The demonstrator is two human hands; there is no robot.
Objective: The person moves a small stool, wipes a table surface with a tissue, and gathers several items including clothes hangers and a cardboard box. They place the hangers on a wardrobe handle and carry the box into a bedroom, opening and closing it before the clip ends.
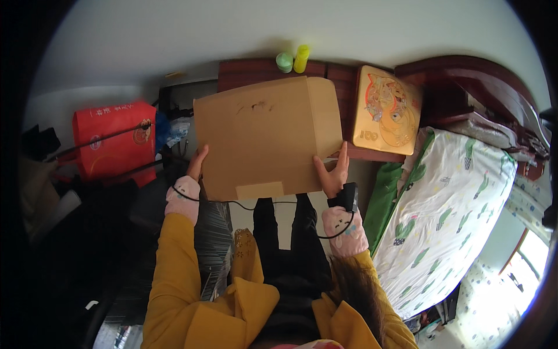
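A brown cardboard box [261, 135] is between my two hands, in front of my body. Dark scuffs mark its upper face, and a paler cardboard tab shows at its near edge. My left hand [198, 162] grips the box's left side, its fingers partly hidden behind the cardboard. On the right side, my right hand [334, 173] holds the box near the lower corner, with thumb and fingers spread around a small gap in the edge. Pink cuffs cover both wrists, and a black device with a cable is on the right one.
Behind the box is a dark red wooden cabinet [244, 75] bearing a green cup [284, 62], a yellow bottle [301, 59] and a gold tin [386, 111]. At right is a bed with a cactus-print sheet [440, 218]. A red paper bag [115, 139] stands left.
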